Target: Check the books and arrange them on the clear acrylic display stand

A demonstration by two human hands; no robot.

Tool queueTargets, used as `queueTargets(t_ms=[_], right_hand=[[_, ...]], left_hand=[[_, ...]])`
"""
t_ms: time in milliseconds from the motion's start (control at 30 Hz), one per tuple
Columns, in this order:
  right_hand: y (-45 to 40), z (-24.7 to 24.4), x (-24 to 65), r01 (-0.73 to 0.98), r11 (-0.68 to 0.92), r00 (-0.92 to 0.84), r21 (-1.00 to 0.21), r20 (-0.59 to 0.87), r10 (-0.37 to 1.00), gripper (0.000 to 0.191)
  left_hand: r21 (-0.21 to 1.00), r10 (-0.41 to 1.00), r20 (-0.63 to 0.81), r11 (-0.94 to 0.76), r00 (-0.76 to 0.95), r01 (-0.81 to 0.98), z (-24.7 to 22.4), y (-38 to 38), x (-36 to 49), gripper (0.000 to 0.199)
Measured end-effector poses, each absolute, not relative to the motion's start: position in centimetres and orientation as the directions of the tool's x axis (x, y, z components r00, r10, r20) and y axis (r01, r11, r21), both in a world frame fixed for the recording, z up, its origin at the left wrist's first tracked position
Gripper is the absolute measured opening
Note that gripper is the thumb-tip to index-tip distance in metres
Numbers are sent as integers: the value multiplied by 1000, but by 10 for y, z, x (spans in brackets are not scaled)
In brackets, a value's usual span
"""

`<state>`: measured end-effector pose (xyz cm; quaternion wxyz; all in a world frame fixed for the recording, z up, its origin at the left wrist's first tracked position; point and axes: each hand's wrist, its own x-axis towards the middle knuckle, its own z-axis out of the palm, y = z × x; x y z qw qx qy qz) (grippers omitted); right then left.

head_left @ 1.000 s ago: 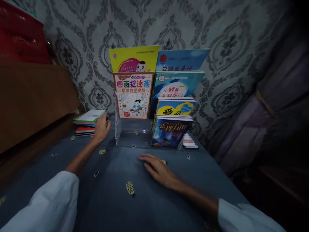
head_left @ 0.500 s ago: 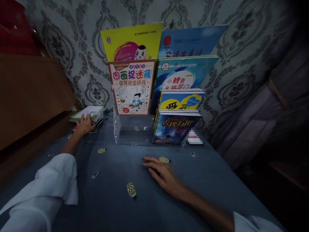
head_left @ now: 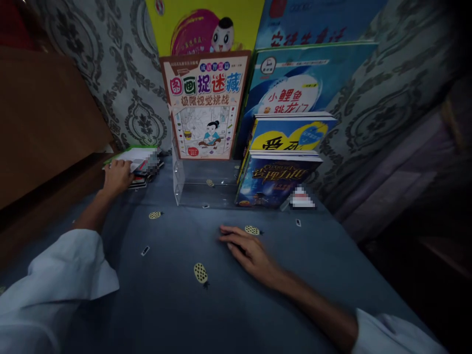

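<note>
My left hand [head_left: 117,178] is at the left end of a low stack of books [head_left: 142,156] lying at the back left of the table. Its fingers curl over the left edge of the white and green top book [head_left: 136,153], closed on it; the thumb side is partly hidden. My right hand [head_left: 249,250] rests on the dark blue tablecloth, fingers stretched out and holding nothing. Just beyond it stands a clear stepped book rack [head_left: 202,194]. A brown-bordered picture-puzzle book [head_left: 206,108] leans in its left column, and a dark blue book [head_left: 276,179] stands at the front right.
Behind these in the rack are a yellow book [head_left: 165,29], a teal book [head_left: 350,61] and a blue-and-yellow book [head_left: 287,135]. A blurred-out white item [head_left: 302,197] lies right of the rack. A brown wooden panel [head_left: 44,113] borders the left, a curtain [head_left: 398,182] the right.
My left hand has shifted left from the top of the stack, and its fingers now curl over the book's edge. My view has tilted down and closer; my right hand stays on the cloth.
</note>
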<state>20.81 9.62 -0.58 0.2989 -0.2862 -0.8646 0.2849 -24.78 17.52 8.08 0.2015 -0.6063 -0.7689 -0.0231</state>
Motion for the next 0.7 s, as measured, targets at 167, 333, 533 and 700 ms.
queueTargets(t_ms=[167, 333, 533, 700], right_hand=[[97, -7, 207, 309, 691, -656, -653, 380, 652, 30], [97, -8, 206, 305, 688, -652, -659, 382, 655, 31], [99, -9, 206, 305, 685, -657, -662, 374, 655, 30], [98, -8, 206, 308, 682, -649, -663, 378, 661, 29]], left_hand=[[-234, 934, 297, 274, -200, 933, 84, 172, -247, 46], [-264, 947, 258, 260, -192, 929, 85, 156, -238, 47], [-319, 966, 206, 216, -155, 923, 79, 128, -212, 43], [-337, 991, 118, 106, -70, 935, 56, 86, -166, 37]])
